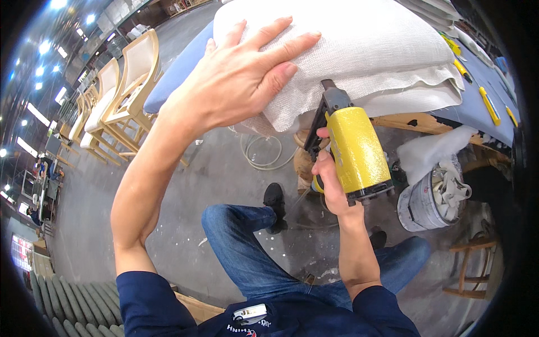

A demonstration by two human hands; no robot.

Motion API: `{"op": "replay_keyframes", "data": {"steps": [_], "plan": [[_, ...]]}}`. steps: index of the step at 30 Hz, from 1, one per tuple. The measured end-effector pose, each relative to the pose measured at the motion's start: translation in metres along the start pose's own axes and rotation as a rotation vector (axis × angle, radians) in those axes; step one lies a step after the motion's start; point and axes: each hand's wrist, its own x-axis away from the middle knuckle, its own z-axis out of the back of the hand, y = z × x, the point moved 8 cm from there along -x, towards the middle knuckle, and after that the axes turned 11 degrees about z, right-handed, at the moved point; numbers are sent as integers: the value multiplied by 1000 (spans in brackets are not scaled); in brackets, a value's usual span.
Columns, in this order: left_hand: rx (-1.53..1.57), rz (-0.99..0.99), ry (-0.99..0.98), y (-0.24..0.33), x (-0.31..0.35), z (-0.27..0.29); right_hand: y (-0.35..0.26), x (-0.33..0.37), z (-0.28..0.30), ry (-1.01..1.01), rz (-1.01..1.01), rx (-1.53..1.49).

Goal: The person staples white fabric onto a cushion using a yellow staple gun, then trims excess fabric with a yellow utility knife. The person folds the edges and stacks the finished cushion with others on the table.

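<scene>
Yellow stapler (360,150) in right hand (335,188), fabric (359,45) under left hand (238,81)

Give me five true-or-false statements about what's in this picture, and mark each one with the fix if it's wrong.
1. The right hand holds the yellow staple gun. True.
2. The left hand is wrapped around the staple gun. False: the left hand lies with fingers spread on the white fabric.
3. The bucket is on the right side of the picture. True.
4. The pale-backed chairs stand at the right edge. False: the pale-backed chairs stand at the left.
5. The jeans are blue. True.
</scene>
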Motion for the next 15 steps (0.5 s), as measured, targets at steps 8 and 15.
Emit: {"op": "replay_keyframes", "data": {"steps": [8,15], "plan": [[-75,-48,99,18,10,5,-1,1,-3,-6,-45,17],[-55,-43,93,17,13,6,4,-10,7,213,-253,-255]]}}
